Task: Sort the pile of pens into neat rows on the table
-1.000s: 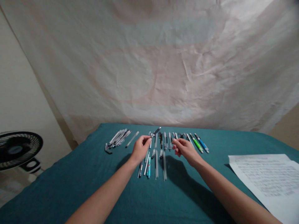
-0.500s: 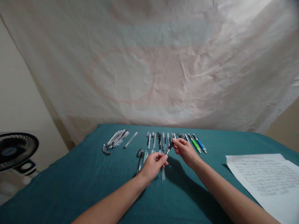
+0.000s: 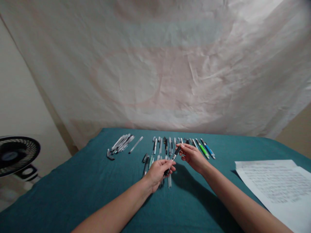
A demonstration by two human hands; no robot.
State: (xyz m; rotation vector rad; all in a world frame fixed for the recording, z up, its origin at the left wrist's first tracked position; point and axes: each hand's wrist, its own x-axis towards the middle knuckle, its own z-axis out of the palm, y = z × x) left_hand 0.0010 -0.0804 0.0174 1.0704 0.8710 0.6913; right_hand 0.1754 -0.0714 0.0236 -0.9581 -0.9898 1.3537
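Two hands share one pen (image 3: 173, 157), held tilted just above the teal counter (image 3: 85, 187). The left hand (image 3: 157, 171) has its fingers closed on the lower end, and the right hand (image 3: 193, 157) pinches the upper end. A second ago the left hand was up at the row of pens (image 3: 160, 145); it now sits nearer the person. Print on the sheet of paper (image 3: 274, 184) is too blurred to read.

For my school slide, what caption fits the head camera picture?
The left hand and right hand hold a dark pen over rows of pens on teal cloth.
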